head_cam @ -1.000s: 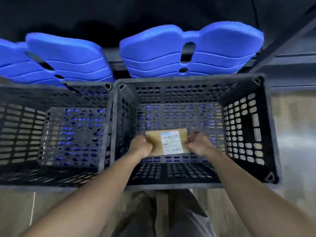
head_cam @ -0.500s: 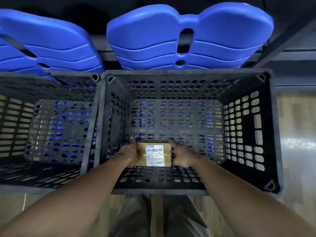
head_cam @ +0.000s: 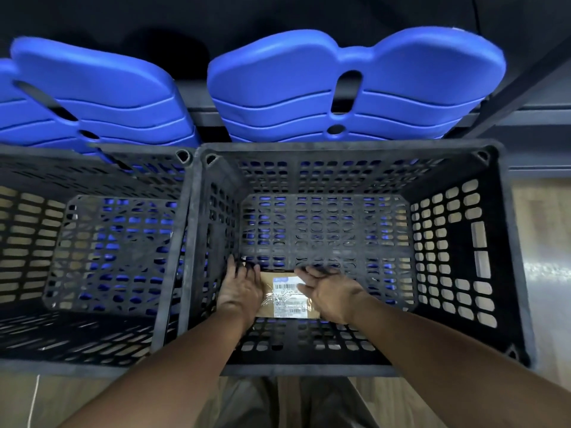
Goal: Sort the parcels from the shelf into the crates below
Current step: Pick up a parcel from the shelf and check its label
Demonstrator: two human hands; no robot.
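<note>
1. The right crate (head_cam: 309,369), black with pierced walls and floor, is standing side by side with the left crate (head_cam: 77,367); their rims are touching.
2. Stacked blue shells (head_cam: 355,88) are leaning behind the right crate, and more (head_cam: 92,97) are leaning behind the left one.
3. The left hand (head_cam: 239,291) is reaching down into the right crate, palm down, fingers loosely spread and gripping nothing. It is covering the parcel's left end.
4. The right hand (head_cam: 327,293) is reaching in beside it, palm turned inward, fingers relaxed and parted, holding nothing. It is covering the parcel's right end.
5. The parcel (head_cam: 287,295) is lying flat on the floor of the right crate, close to the near wall and left of the middle.
   - Its long axis is running left to right, in line with the near wall, and its broad face is pointing up.
   - It is sitting between the two hands, with its middle showing in the gap. Whether either hand is touching it cannot be told.
   - It is showing as a flat brown carton with clear tape glinting across the top.
6. A white label (head_cam: 289,299) with barcodes is facing up on the parcel's middle; a small blue mark is showing at its far edge.
</note>
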